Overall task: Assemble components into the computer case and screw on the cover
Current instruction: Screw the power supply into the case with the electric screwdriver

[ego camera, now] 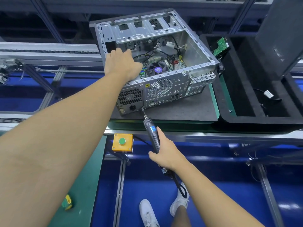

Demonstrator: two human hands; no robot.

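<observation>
The open silver metal computer case (193,51) lies on a dark flat mat (180,108). Right of it sits a black foam tray (229,118), with a green circuit board (220,45) in its far-left corner. A black electric screwdriver (153,136) touches the case's near panel with its tip.

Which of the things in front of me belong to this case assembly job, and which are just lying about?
In the job: computer case; electric screwdriver in the right hand, bit at the case's rear panel; left hand reaching into the case; green circuit board and cable in the black tray, likely parts.
Lying about: yellow button box; yellow-green item on the green bench.
</observation>
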